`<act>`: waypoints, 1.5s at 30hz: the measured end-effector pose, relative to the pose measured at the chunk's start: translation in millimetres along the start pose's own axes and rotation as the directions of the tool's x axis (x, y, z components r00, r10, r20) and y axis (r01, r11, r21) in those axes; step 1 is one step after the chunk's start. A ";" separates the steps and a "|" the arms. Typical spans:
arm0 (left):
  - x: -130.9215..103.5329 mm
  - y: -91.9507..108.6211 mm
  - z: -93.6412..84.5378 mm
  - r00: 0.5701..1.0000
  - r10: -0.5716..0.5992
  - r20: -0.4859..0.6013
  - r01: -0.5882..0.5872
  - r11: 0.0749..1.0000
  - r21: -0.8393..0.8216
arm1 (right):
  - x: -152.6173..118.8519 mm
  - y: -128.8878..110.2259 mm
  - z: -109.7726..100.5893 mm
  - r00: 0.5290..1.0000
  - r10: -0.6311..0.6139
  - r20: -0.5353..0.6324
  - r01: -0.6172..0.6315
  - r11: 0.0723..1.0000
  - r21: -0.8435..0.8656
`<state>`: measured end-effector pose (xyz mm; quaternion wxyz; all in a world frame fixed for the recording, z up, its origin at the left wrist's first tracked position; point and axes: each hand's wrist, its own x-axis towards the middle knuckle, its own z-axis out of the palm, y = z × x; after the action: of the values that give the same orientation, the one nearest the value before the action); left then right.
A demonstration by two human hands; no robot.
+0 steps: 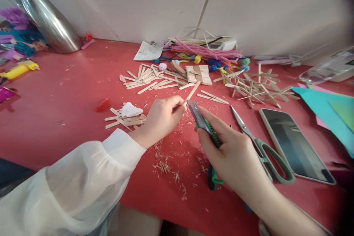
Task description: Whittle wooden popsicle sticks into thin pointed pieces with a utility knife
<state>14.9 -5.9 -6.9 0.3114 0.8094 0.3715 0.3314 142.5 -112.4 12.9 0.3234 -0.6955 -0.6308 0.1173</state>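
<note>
Pinched in my left hand (168, 116) is a light wooden craft stick (193, 91), its free end pointing up and away from me. My right hand (226, 143) is wrapped round a green and black utility knife (204, 122). The knife's metal front end is at the stick, close to my left fingertips; whether the blade touches the wood is hard to tell. Wood shavings (163, 166) lie scattered on the red table (69, 118) below both hands.
Scissors (246, 129) and a phone (294, 142) lie right of my right hand. Stick piles (152, 77), pink pipe cleaners (204, 49) and a paper (148, 51) are behind. A metal jug (52, 18) stands back left; coloured sheets (326, 107) lie at right.
</note>
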 end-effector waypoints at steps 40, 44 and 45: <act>0.6 -3.3 1.2 1.000 0.005 -0.001 -0.005 0.998 -0.065 | 3.3 3.5 -0.7 0.967 0.213 0.141 -0.246 0.926 0.287; -1.3 -1.9 1.5 1.000 0.017 -0.006 -0.017 0.999 -0.047 | 0.9 3.8 2.1 0.985 0.152 0.080 -0.164 0.972 0.167; -1.8 -1.3 1.7 1.000 0.015 -0.004 -0.015 0.999 -0.050 | 0.4 3.9 2.8 0.992 0.109 0.057 -0.115 0.986 0.118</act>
<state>14.8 -7.1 -9.5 0.3284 0.8034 0.3577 0.3445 144.1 -111.1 8.5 0.3419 -0.7059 -0.5903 0.1906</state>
